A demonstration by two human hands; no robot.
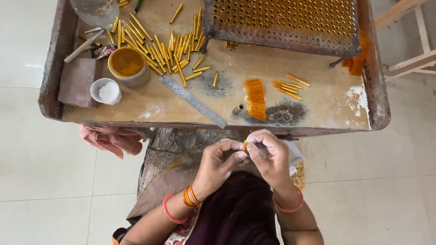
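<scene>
My left hand (221,159) and my right hand (269,154) meet just below the near edge of a wooden tray table (318,113). Between their fingertips they pinch a small orange tuft of bristles (245,145). On the table ahead lies a bundle of orange bristles (255,98) beside a short metal tube (239,109). Several brass-coloured tubes (163,47) are heaped at the back left, and a few tubes with orange tips (287,87) lie to the right.
A steel ruler (193,100) lies diagonally mid-table. A perforated metal rack (284,22) stands at the back right. A round tin (128,66), a small white cup (106,91) and a brick-like block (78,81) sit at the left. Pink cloth (111,138) hangs below the table's left edge.
</scene>
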